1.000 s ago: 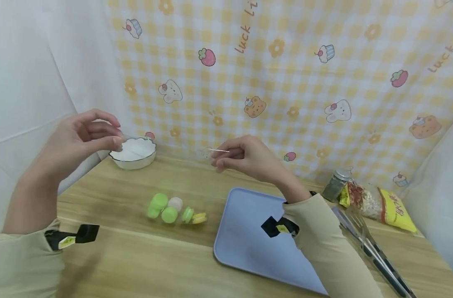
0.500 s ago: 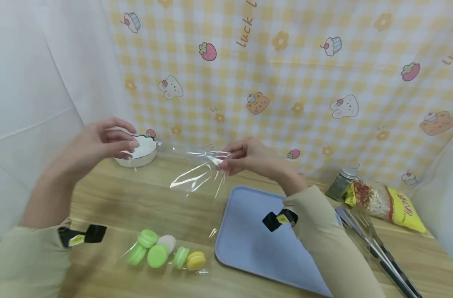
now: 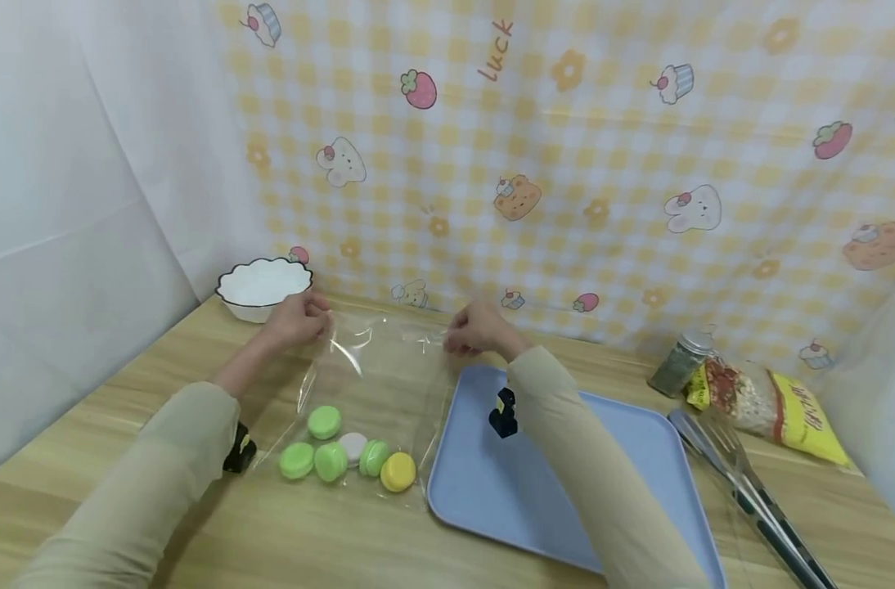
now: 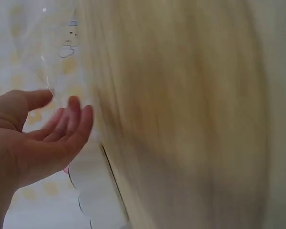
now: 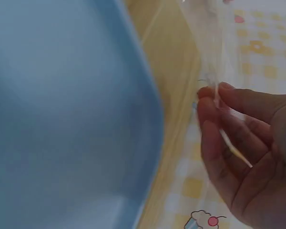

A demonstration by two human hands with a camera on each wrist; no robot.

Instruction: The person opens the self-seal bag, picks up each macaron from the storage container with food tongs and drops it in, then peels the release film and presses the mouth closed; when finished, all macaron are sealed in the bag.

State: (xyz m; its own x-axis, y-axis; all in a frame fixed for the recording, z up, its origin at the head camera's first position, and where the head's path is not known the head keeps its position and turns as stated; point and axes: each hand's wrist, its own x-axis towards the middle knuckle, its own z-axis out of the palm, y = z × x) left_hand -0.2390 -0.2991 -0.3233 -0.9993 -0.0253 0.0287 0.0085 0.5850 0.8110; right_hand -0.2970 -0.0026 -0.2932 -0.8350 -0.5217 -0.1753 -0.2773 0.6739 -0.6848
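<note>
A clear plastic bag point(image 3: 389, 360) lies stretched over the table, with several green macarons point(image 3: 324, 422), a whitish one point(image 3: 353, 447) and a yellow one point(image 3: 398, 472) at its near end. My left hand point(image 3: 298, 317) holds the bag's far left corner, just in front of the white bowl. In the left wrist view, film runs to the thumb of the left hand point(image 4: 47, 138). At the far right corner, my right hand point(image 3: 480, 330) pinches the bag. The right wrist view shows that hand point(image 5: 243, 138) with thumb and index finger together on the film.
A blue tray point(image 3: 514, 491) lies under my right forearm, beside the bag. The scalloped white bowl point(image 3: 265, 284) stands at the back left. Metal tongs point(image 3: 749, 491), a spice jar point(image 3: 681, 362) and a yellow food packet point(image 3: 771, 409) are at the right.
Both hands have reached forward and down toward the back of the table, the left also moving right. The bag has come down flatter, and the macarons in it have shifted away from me since half a second ago.
</note>
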